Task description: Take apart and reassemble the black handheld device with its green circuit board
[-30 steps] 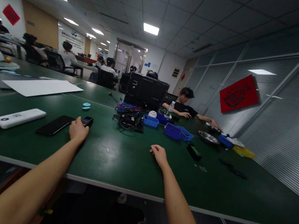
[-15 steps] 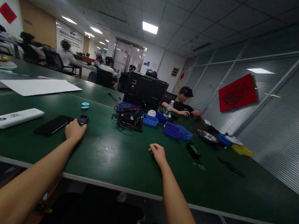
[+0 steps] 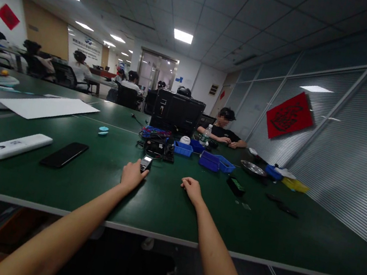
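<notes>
My left hand (image 3: 132,176) is closed around a small dark handheld device (image 3: 146,162), which has a light screen and buttons at its far end. Hand and device are low over the green table (image 3: 157,204), just short of a tangle of black cables and adapters (image 3: 154,146). On the table to the right, my right hand (image 3: 191,190) rests with its fingers curled in, and nothing shows in them. A black smartphone (image 3: 64,154) lies flat to the left of my left hand. Beyond the phone are two small light-blue pieces (image 3: 103,131).
A white power strip (image 3: 18,146) lies at left, near a white board (image 3: 48,108). Blue trays (image 3: 209,161), a white ball (image 3: 185,140), a bottle (image 3: 206,133) and a black monitor (image 3: 178,112) stand ahead. A metal bowl (image 3: 253,168) and black box (image 3: 235,186) are at right. Another person (image 3: 223,128) sits opposite.
My left hand has moved right, carrying the handheld device away from beside the smartphone toward the middle of the table. The right hand has stayed in place. The person opposite has lowered their hands.
</notes>
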### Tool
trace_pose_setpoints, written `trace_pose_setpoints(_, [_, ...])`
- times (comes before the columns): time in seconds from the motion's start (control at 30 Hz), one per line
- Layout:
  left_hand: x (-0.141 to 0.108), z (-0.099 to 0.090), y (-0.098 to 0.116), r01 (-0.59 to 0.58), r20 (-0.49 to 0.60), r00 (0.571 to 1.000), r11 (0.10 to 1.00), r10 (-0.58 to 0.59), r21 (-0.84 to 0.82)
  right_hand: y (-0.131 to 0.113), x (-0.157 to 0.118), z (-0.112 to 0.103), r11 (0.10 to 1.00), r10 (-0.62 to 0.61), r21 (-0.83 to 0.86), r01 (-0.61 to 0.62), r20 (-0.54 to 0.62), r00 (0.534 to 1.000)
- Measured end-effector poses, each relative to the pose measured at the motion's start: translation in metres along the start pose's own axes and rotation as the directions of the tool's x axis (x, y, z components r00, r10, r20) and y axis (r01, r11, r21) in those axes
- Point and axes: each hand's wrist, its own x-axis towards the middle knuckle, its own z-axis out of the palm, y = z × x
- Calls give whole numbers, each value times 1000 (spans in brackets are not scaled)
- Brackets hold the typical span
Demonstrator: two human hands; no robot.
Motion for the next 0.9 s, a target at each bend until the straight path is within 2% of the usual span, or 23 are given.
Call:
trace_pose_setpoints(0.2, [-15,23,48,-140,79,985,980,152,-142,-6,-3,0,999,15,-37,-15,16,1000])
trace_pose_setpoints(0.3, [-21,34,63,-167,138,970,962,199,-215,-11,-6,1,995,-21,-94,15,-61,998])
trace_pose_setpoints(0.37, [-23,38,67,-211,154,955,944,255,-256,-18,-9,5,987,-89,-144,70,-131,987])
trace_pose_setpoints(0.43, [-24,41,68,-277,149,933,919,327,-282,-26,-14,12,971,-151,-210,117,-153,977])
trace_pose_setpoints(0.5, [-24,42,67,-343,142,908,893,395,-290,-35,-18,21,934,-208,-318,164,-110,972])
trace_pose_setpoints(0.57, [-23,42,65,-389,144,886,876,440,-286,-42,-21,31,882,-212,-441,167,-54,976])
trace_pose_setpoints(0.63, [-23,41,64,-400,153,878,870,454,-289,-45,-21,36,839,-164,-529,132,-15,986])
trace_pose_setpoints(0.7, [-23,40,63,-378,159,885,873,439,-307,-45,-19,35,815,-100,-575,69,-23,995])
trace_pose_setpoints(0.8, [-22,39,62,-311,155,910,881,384,-356,-36,-13,16,798,23,-594,-99,-135,991])
trace_pose_setpoints(0.9, [-20,38,61,-233,178,929,887,325,-399,-21,-9,-14,757,194,-560,-338,-301,934])
